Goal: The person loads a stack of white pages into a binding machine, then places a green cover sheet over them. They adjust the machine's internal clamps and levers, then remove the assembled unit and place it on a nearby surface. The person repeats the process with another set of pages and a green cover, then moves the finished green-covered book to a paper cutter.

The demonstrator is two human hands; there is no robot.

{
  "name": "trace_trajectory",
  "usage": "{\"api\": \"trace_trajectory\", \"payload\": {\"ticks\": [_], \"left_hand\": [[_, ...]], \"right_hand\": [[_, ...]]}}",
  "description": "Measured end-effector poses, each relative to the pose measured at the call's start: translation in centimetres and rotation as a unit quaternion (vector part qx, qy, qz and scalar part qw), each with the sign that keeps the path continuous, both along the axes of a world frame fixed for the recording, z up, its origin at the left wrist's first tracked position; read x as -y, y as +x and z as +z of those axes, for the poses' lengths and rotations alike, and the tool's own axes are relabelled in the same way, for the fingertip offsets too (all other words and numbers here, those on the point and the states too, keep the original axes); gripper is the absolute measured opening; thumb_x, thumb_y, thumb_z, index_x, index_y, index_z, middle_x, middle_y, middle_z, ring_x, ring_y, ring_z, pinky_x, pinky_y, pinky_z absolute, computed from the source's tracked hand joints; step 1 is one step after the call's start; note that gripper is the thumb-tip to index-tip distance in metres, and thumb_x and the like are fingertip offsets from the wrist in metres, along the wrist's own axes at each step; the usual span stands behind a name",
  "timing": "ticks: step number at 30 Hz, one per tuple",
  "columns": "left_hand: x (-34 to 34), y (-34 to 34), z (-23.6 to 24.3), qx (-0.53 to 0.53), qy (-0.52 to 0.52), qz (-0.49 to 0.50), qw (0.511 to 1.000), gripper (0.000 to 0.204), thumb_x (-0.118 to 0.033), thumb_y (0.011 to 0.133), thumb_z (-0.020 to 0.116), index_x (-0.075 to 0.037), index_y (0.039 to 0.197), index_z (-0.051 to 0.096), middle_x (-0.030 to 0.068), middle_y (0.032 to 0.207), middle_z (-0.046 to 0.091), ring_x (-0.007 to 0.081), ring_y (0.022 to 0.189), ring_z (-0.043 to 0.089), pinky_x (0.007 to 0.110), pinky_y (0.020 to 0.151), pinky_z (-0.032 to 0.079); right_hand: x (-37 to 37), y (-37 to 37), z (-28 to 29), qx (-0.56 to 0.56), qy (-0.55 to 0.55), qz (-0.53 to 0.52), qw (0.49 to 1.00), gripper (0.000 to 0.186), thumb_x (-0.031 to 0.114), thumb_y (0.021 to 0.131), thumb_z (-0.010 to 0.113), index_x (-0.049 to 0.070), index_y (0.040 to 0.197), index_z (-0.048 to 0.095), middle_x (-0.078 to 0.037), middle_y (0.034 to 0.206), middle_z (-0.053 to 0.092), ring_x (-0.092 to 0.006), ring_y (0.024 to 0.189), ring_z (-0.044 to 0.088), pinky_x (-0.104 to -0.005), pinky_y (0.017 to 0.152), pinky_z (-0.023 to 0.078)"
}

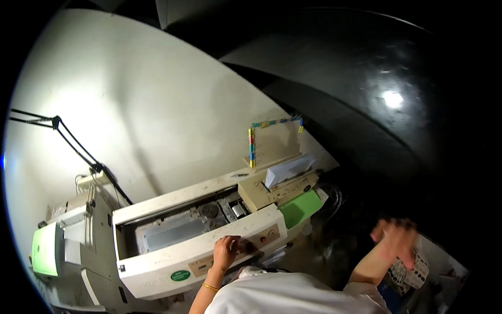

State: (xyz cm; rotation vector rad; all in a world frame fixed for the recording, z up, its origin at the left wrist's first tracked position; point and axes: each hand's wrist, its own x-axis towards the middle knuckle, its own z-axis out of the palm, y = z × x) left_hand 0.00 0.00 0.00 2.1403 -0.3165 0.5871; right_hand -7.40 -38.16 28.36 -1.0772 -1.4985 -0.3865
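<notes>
My left hand point(226, 250) is at the control panel point(197, 267) on the front of a long cream machine point(149, 272), fingers bent and close together; whatever they touch or hold is hidden. The machine's open trough point(168, 232) shows metal plates and rollers. At its right end are an upright stack of white paper point(282, 174) and a green tray point(297, 213). My right hand point(393, 240), slightly blurred, is raised to the right of the machine with its fingers apart, above a black-and-white patterned item point(418, 272).
A second machine point(99, 240) with a green panel point(44, 251) stands at left, below a black jointed lamp arm point(73, 141). A rack of coloured pieces point(252, 146) stands behind the main machine against a white wall point(157, 94). Dark cables point(334, 193) lie to the right.
</notes>
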Motion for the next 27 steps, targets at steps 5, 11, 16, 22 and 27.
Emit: {"api": "trace_trajectory", "payload": {"ticks": [5, 11, 16, 22, 27], "left_hand": [[-0.6, -1.3, -1.5, -0.093, -0.048, 0.028, 0.994, 0.008, -0.012, 0.085, 0.064, -0.012, 0.092, 0.068, 0.0078, 0.082, 0.065, 0.0303, 0.079, 0.06, 0.04, 0.075, 0.044], [0.6, -0.5, 0.0, -0.114, -0.053, 0.084, 0.988, 0.003, -0.009, 0.084, 0.065, -0.007, 0.084, 0.064, 0.0097, 0.079, 0.063, 0.0309, 0.077, 0.058, 0.041, 0.075, 0.044], [2.7, 2.5, 0.4, -0.089, -0.103, 0.094, 0.986, 0.007, -0.005, 0.084, 0.065, -0.006, 0.091, 0.063, 0.0089, 0.086, 0.063, 0.0313, 0.081, 0.057, 0.039, 0.075, 0.044], [7.7, 11.1, 2.2, -0.055, -0.156, 0.058, 0.984, 0.035, 0.001, 0.079, 0.067, -0.004, 0.113, 0.058, 0.015, 0.11, 0.059, 0.035, 0.102, 0.056, 0.04, 0.089, 0.047], [12.0, 19.2, 1.6, -0.079, -0.15, 0.06, 0.984, 0.067, 0.0, 0.073, 0.072, -0.002, 0.133, 0.043, 0.0191, 0.124, 0.05, 0.0368, 0.115, 0.048, 0.041, 0.098, 0.042]], "right_hand": [[0.0, 9.4, -2.6, -0.34, -0.223, -0.242, 0.881, 0.031, 0.014, 0.09, 0.063, -0.003, 0.115, 0.057, -0.013, 0.106, 0.065, -0.022, 0.101, 0.062, -0.037, 0.094, 0.047], [2.8, 22.3, -13.1, -0.433, -0.299, -0.367, 0.767, 0.028, 0.009, 0.092, 0.063, 0.004, 0.119, 0.057, -0.004, 0.118, 0.062, -0.0138, 0.112, 0.056, -0.027, 0.095, 0.044], [2.7, 30.1, -18.1, -0.242, -0.444, -0.511, 0.695, 0.066, 0.016, 0.084, 0.072, 0.007, 0.14, 0.038, -0.015, 0.143, 0.041, -0.0289, 0.135, 0.036, -0.0399, 0.109, 0.03], [8.1, 40.3, -24.0, -0.346, -0.357, -0.616, 0.612, 0.085, 0.019, 0.083, 0.074, 0.008, 0.149, 0.022, -0.02, 0.149, 0.031, -0.033, 0.138, 0.032, -0.0421, 0.11, 0.03], [12.1, 47.3, -29.0, -0.468, -0.16, -0.617, 0.612, 0.059, 0.004, 0.089, 0.062, 0.006, 0.142, 0.037, -0.014, 0.139, 0.046, -0.0247, 0.123, 0.047, -0.0364, 0.103, 0.039]]}}
